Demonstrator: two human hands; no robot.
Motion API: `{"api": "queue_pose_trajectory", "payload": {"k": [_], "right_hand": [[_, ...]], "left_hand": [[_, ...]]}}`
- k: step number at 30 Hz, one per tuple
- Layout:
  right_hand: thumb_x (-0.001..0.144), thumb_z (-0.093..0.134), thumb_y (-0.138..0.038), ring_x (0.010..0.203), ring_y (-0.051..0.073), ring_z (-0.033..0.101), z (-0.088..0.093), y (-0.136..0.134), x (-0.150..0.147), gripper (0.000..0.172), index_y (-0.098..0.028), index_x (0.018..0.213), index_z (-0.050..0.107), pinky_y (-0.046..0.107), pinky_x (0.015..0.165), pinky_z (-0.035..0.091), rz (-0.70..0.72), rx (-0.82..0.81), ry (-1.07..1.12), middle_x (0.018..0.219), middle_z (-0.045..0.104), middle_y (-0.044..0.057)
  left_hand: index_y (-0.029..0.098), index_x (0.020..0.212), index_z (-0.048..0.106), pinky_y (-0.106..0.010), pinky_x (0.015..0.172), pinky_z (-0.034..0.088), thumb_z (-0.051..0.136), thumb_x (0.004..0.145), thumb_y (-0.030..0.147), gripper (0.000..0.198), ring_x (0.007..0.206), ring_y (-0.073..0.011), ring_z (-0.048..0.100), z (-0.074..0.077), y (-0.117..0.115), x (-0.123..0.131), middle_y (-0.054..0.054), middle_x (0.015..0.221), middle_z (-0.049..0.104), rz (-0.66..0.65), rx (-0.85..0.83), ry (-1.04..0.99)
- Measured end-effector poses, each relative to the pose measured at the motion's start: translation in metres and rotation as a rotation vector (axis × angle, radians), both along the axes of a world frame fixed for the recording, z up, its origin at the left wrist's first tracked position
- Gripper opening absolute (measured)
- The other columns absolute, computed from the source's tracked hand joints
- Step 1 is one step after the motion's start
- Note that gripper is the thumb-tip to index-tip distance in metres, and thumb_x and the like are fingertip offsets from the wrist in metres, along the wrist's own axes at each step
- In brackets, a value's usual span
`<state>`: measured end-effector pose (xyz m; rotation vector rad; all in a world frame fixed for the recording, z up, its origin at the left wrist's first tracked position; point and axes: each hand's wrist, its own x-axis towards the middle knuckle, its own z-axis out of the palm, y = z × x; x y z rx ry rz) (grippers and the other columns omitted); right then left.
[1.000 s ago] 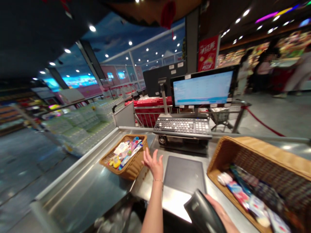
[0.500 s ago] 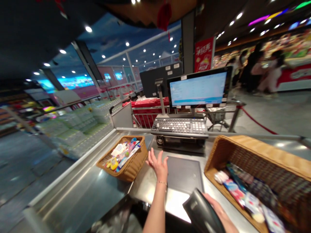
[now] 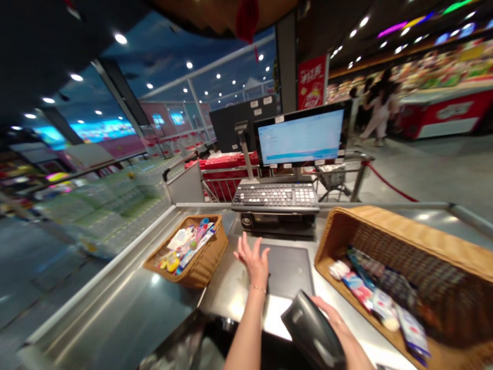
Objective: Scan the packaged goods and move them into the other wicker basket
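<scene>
My left hand (image 3: 254, 259) is raised over the metal counter with its fingers spread and nothing in them. Just beyond its wrist lies a flat dark plate (image 3: 290, 270) set in the counter. My right hand (image 3: 335, 326) is wrapped round a black handheld barcode scanner (image 3: 311, 329), low and right of centre. To the left of my left hand stands a small wicker basket (image 3: 206, 257) filled with small packaged goods (image 3: 190, 244). A long wicker basket (image 3: 416, 221) is on the right, with several packs (image 3: 370, 298) along its near side.
A keyboard (image 3: 275, 195) sits on a stand at the counter's back, below a lit monitor (image 3: 302, 136). Behind are red-filled carts (image 3: 223, 177) and a red rope (image 3: 393, 182). Black plastic (image 3: 192, 339) lies at the near edge. People (image 3: 379, 110) stand far off.
The whole view has shifted, so the counter and baskets appear further left. My left hand stays spread, slightly nearer the plate's left edge. The scanner stays in my right hand.
</scene>
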<state>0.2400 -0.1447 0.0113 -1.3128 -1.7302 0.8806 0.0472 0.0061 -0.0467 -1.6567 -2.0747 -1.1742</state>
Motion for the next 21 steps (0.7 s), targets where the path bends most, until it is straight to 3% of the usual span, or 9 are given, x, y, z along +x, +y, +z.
{"api": "queue_pose_trajectory", "payload": {"k": [4, 12, 17, 21], "right_hand": [[0.08, 0.056, -0.038, 0.132, 0.03, 0.047, 0.011, -0.001, -0.001, 0.048, -0.01, 0.119, 0.064, 0.042, 0.108, 0.04, 0.053, -0.064, -0.042, 0.138, 0.053, 0.023], [0.08, 0.059, -0.028, 0.136, 0.029, 0.043, 0.023, -0.004, 0.0, 0.042, -0.014, 0.119, 0.064, 0.042, 0.108, 0.04, 0.05, -0.14, -0.057, 0.145, 0.045, 0.023], [0.074, 0.057, -0.016, 0.136, 0.03, 0.041, 0.021, -0.004, 0.0, 0.041, -0.015, 0.114, 0.067, 0.042, 0.106, 0.042, 0.022, -0.131, -0.037, 0.144, 0.048, 0.021], [0.069, 0.061, -0.018, 0.133, 0.032, 0.046, 0.012, -0.004, -0.003, 0.042, -0.018, 0.111, 0.069, 0.043, 0.106, 0.042, -0.034, -0.082, 0.079, 0.139, 0.054, 0.017]], "left_hand": [[0.027, 0.109, 0.068, -0.07, 0.106, 0.02, 0.06, 0.083, 0.033, 0.028, 0.139, -0.0337, 0.026, -0.001, -0.001, 0.005, -0.015, 0.148, 0.036, -0.031, 0.001, 0.01], [0.026, 0.108, 0.068, -0.069, 0.106, 0.021, 0.061, 0.082, 0.03, 0.028, 0.138, -0.034, 0.027, 0.001, -0.004, 0.018, -0.014, 0.148, 0.036, -0.08, -0.023, 0.021], [0.027, 0.108, 0.068, -0.07, 0.106, 0.021, 0.06, 0.082, 0.029, 0.027, 0.139, -0.0338, 0.026, -0.001, -0.007, 0.028, -0.013, 0.148, 0.037, -0.118, -0.045, 0.025], [0.027, 0.107, 0.068, -0.07, 0.105, 0.022, 0.061, 0.082, 0.029, 0.027, 0.139, -0.0343, 0.027, 0.001, -0.008, 0.034, -0.013, 0.148, 0.037, -0.144, -0.056, 0.03]]}}
